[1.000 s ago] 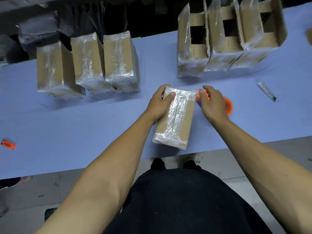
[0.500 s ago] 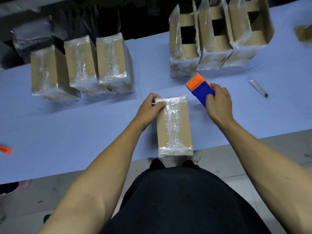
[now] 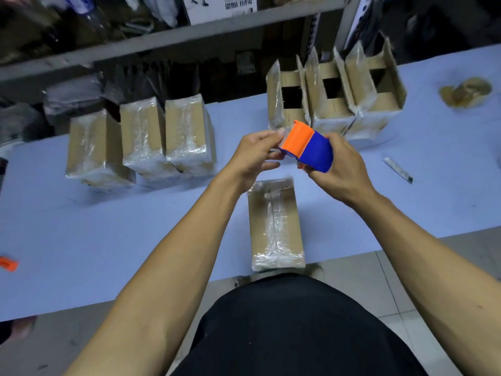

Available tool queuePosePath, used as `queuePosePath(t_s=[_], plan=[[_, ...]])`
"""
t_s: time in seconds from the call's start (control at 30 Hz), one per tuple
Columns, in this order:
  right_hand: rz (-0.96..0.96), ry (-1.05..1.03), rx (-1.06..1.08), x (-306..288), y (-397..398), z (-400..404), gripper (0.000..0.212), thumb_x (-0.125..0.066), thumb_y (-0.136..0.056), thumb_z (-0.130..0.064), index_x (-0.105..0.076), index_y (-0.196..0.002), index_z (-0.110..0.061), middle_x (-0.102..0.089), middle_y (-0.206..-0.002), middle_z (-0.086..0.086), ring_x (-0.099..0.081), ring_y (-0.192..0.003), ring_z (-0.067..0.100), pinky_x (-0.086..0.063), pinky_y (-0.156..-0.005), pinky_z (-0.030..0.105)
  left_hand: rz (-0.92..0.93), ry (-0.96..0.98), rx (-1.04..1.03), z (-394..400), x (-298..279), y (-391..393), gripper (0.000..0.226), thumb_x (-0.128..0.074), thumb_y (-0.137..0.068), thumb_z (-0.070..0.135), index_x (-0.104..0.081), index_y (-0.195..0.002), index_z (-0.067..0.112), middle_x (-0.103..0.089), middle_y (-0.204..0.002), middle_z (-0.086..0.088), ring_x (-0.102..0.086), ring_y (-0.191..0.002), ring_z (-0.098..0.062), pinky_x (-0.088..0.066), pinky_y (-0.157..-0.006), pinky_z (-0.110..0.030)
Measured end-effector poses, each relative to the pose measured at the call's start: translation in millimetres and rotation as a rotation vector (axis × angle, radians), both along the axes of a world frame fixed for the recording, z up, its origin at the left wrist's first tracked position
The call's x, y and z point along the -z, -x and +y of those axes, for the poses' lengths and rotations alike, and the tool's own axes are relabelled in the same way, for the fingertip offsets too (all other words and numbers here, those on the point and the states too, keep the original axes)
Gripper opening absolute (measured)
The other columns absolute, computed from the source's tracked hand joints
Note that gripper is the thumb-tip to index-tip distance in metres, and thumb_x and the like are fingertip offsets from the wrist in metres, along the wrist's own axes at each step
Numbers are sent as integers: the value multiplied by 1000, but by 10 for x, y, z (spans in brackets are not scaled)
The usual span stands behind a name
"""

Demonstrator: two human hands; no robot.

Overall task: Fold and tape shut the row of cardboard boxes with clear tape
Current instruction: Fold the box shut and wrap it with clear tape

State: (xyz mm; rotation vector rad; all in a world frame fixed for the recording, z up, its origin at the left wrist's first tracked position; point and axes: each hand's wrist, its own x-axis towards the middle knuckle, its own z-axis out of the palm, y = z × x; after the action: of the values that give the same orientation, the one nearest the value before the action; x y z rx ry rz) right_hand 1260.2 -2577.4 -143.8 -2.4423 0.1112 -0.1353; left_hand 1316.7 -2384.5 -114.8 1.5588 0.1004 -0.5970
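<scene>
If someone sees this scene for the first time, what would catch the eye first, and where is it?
First, the orange-and-blue tape dispenser, raised mid-frame: the right hand grips it and the left hand pinches at its orange end. Below it, a taped box lies at the near edge of the blue table. Behind, three sealed boxes stand on the left and three open boxes on the right.

Bare forearms, no sleeves in view, black garment over the torso
</scene>
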Motion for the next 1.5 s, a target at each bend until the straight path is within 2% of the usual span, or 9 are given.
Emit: queuePosePath(t_s=[0.33,0.57,0.77,1.03,1.2,1.27,1.33,1.4,1.5], plan=[[-58,-41,-134,-71,-18,69,45,-81,-73,-34,-48,-104,-29,-49,-93,-14,-48,-74,4,-36,-60,17,-65,2,-70,79,-5,62,27,-57,-103,23,-68,-79,18,-68,-67,6,-62,-69,-9,-52,-66,-23],[-20,316,-310,-205,-80,108,50,-73,-73,-48,-50,-110,-24,-57,-97,-5,-51,-80,18,-35,-63,29,-56,-92,-228,183,245,149,26,-59,-101,13,-69,-77,14,-66,-64,7,-60,-59,-6,-51,-57,-20],[75,382,-321,-139,-23,-90,39,-70,-73,-46,-48,-98,-25,-60,-91,-4,-54,-78,24,-37,-59,31,5,-110,-529,447,495,277,19,-66,-96,9,-68,-77,12,-58,-58,6,-47,-45,-1,-47,-51,-17],[229,375,-288,87,61,-290,38,-76,-71,-38,-47,-94,-27,-60,-89,-4,-54,-77,23,-32,-57,27,108,-226,-613,586,897,424,21,-69,-93,11,-70,-73,16,-64,-73,3,-42,-50,-11,-44,-56,-24],[276,356,-279,179,58,-275,41,-78,-74,-36,-47,-99,-25,-58,-91,-2,-53,-78,22,-29,-55,25,171,-241,-652,407,1069,505,19,-72,-93,17,-71,-74,19,-67,-74,4,-54,-67,-14,-46,-73,-28],[280,348,-274,196,52,-271,42,-79,-74,-36,-47,-99,-25,-58,-91,-2,-52,-78,21,-31,-58,26,270,-132,-724,288,1114,542,9,-74,-92,21,-75,-89,12,-70,-80,0,-62,-81,-20,-53,-76,-31],[293,355,-261,207,50,-317,43,-79,-74,-36,-46,-99,-24,-58,-92,-1,-52,-78,21,-32,-61,27,455,-13,-737,230,1158,545,33,-77,-89,33,-70,-107,6,-72,-92,-5,-69,-84,-24,-60,-73,-34],[313,348,-256,225,61,-355,44,-79,-74,-36,-44,-99,-25,-56,-92,-2,-51,-78,20,-31,-59,26,546,-4,-661,230,1169,540,38,-76,-88,44,-63,-93,8,-68,-79,-3,-66,-66,-20,-55,-57,-27],[315,317,-252,269,81,-340,44,-79,-74,-37,-43,-97,-26,-53,-89,-3,-50,-76,21,-29,-54,23,395,-223,-595,258,1143,462,43,-56,-100,45,-53,-73,12,-57,-72,-4,-57,-71,-24,-45,-68,-30]])
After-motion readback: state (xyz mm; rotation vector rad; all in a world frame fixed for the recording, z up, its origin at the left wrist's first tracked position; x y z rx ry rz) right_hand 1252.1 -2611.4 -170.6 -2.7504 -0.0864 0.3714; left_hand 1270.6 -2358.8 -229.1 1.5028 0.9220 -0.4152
